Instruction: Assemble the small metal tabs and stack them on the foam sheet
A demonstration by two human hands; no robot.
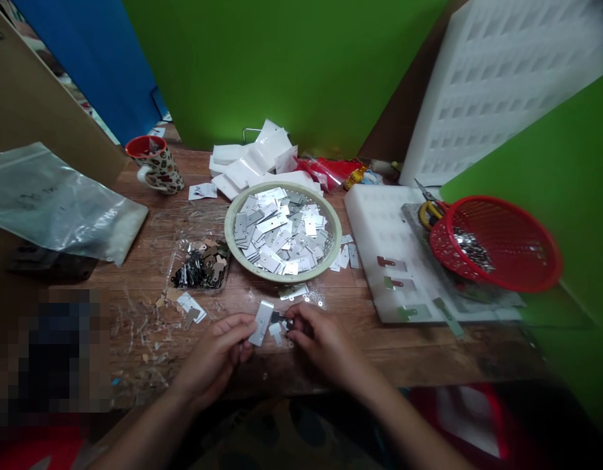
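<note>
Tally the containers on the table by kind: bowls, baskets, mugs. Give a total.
Bowls: 1, the cream bowl full of small metal plates
Baskets: 1, the red basket at the right
Mugs: 1, the patterned mug at the back left
Total: 3

A small silver metal plate [260, 322] tilts upright above the table edge.
</note>
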